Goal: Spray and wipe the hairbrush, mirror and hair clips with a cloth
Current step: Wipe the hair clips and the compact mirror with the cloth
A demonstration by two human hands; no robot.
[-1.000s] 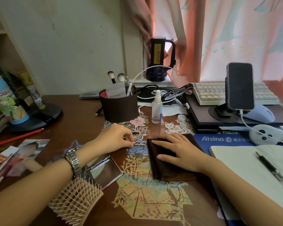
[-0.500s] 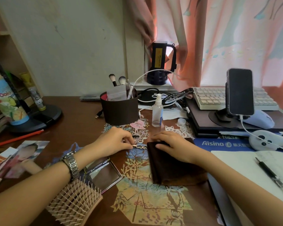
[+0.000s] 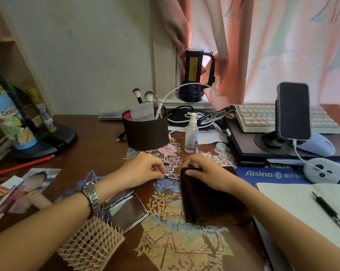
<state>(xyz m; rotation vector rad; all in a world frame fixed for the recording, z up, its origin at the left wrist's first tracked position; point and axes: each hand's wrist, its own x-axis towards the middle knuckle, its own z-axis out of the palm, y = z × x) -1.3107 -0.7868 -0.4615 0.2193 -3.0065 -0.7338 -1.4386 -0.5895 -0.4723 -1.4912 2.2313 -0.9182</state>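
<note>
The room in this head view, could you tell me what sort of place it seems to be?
Most likely a personal desk in a bedroom or dorm room, used for both grooming and computer work: a holder with makeup brushes, a keyboard and a phone on a stand crowd the wooden desk, with a curtain behind.

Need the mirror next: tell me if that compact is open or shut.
Open: the compact mirror lies flat with its lid folded back, glass facing up.

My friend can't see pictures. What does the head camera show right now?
At a cluttered desk, a person's left hand pinches a small hair clip while the right hand grips the top edge of a folded dark cloth. A compact mirror and hairbrush lie near the left arm; a spray bottle stands behind.
</note>
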